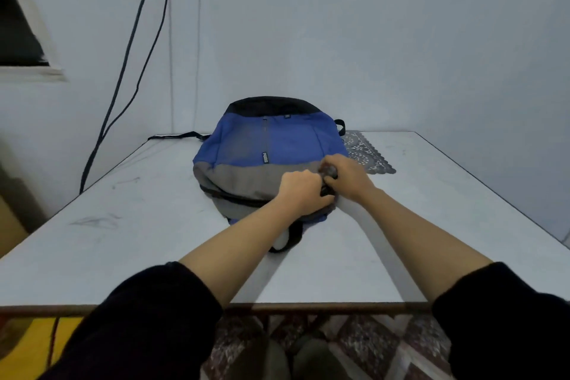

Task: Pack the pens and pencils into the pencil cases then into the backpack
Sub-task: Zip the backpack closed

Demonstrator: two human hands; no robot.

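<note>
Left sleeve (148, 318) and right sleeve (505, 315): both black, matte, plain cloth, loose and fairly thick-looking; finer detail is lost in the dim lower part of the view. Each cuff sits bunched in a soft rounded fold, well short of the wrist. From the cuff onward the arms run bare to the left hand (303, 193) and right hand (347, 174).

Home room; lace doily (367, 153), patterned floor (370, 345)
</note>
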